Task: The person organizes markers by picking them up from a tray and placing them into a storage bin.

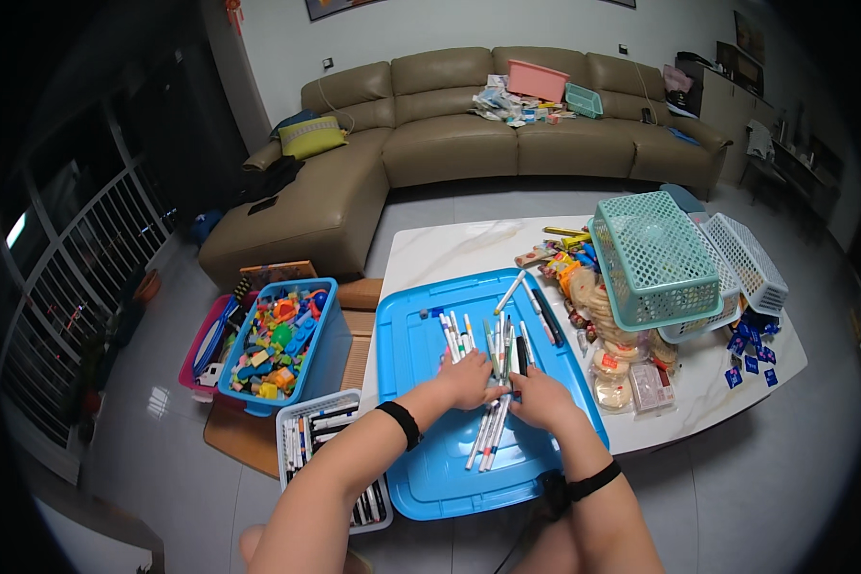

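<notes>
A loose pile of white-barrelled marker pens lies on a large blue plastic lid, which rests on the marble-patterned table. My left hand is over a fan of markers on the pile's left side, its thumb pointing right. From the right, my right hand touches the pile beside a black marker. The fingertips of both hands are partly hidden, so their grip is unclear. Several white markers stick out below the hands. More pens lie at the lid's upper right.
A white basket of markers stands left of the lid, below a blue bin of toy bricks. Packaged snacks, an upturned green basket and white baskets crowd the table's right side. Beyond is a brown sofa.
</notes>
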A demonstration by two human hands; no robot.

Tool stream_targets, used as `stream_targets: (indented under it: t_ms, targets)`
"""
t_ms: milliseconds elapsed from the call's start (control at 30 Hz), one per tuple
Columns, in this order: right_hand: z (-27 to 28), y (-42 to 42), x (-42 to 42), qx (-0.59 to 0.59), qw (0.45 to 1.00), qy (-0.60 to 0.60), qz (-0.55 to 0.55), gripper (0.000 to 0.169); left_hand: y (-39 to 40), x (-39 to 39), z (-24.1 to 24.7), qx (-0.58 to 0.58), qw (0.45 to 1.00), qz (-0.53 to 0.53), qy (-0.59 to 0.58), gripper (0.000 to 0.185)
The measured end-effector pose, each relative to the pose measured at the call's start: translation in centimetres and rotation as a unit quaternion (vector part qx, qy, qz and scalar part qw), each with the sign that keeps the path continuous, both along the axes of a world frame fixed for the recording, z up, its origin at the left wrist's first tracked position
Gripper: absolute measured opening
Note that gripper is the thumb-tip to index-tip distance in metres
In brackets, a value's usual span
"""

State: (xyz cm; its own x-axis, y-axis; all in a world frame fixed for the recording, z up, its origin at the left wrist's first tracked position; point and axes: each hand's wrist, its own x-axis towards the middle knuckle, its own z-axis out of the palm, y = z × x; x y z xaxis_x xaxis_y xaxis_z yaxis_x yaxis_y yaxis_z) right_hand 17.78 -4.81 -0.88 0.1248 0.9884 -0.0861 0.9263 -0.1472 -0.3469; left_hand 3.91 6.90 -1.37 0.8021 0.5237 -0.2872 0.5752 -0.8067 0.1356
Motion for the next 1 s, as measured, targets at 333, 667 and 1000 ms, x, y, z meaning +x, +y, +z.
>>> stream_targets:
  t_ms: [333,667,1000]
  targets:
    - [2.0,-4.3,-3.4,-0.102,0.990,0.001,0.093,0.032,-7.1,-5.6,-0.7,0.002,0.991,-0.094,-0.094,0.069]
    - [3.1,-4.4,-1.9,-0.099,0.994,0.043,-0.014,0.025,-10.5,-6.9,3.7,-0.045,0.991,0.039,-0.117,0.037]
    - [1.4,-2.0,-2.8,-0.069,0.993,0.037,-0.093,0.045,-11.9,-6.6,0.9,-0.003,0.992,0.103,-0.068,0.034]
